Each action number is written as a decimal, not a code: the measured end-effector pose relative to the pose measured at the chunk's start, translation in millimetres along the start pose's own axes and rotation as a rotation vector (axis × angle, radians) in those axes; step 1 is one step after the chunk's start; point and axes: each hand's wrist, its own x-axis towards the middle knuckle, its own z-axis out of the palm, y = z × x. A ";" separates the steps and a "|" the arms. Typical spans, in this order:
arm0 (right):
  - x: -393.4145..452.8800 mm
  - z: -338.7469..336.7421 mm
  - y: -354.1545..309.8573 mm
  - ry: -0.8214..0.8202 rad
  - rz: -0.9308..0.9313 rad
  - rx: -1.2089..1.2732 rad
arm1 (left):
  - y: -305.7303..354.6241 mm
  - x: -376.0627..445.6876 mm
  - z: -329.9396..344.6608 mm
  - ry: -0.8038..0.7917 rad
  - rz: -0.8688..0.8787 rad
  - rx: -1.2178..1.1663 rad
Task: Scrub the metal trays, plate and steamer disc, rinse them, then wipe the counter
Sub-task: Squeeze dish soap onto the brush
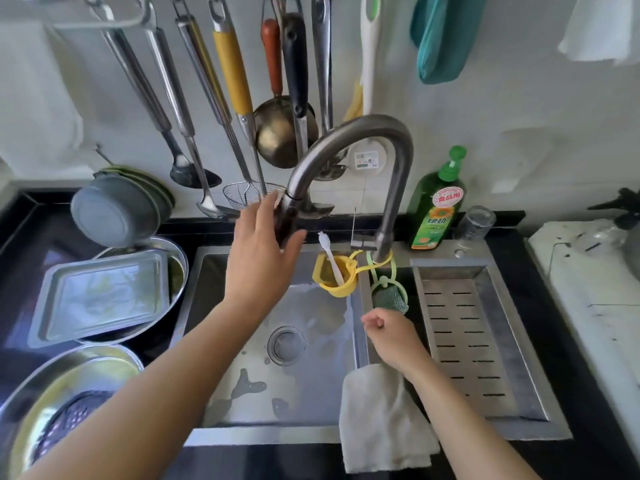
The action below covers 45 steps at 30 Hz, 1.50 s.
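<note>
**At the kitchen sink, one hand on the faucet, the other by the cloth**

Over the steel sink (221,403), the person's left hand (259,258) is reaching up to the head of the curved faucet (349,136), with thumb and fingers curling around the spout end. The right hand (391,336) is resting on the divider between the basins, fingers loosely curled; whether it is gripping the pale dishcloth (377,420) draped just beneath it cannot be told.

On the dark counter (20,237) to the left, a rectangular metal tray (100,296) is lying in an oval metal tray (178,258). Nearer, a round metal plate (69,372) is holding the perforated steamer disc (69,420). Farther back, grey bowls (114,213) are leaning against the wall.

Right of the faucet, a green dish soap bottle (438,209) is standing beside a clear glass (476,223). A yellow holder (334,275) with a white brush and a green scrubber (389,299) are hanging from the faucet base. Ladles and spatulas are hanging on the far wall.
</note>
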 end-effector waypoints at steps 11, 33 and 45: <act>168.3 65.0 -52.1 0.203 0.014 -0.396 | -124.4 -75.5 23.2 -0.422 -0.519 0.105; 30.9 14.6 -42.0 0.412 -0.199 0.240 | -7.5 -44.5 79.5 -0.640 -0.515 -0.544; 69.4 -208.3 -32.6 0.401 -0.161 -0.096 | 126.2 37.2 157.0 -0.665 -0.756 -0.927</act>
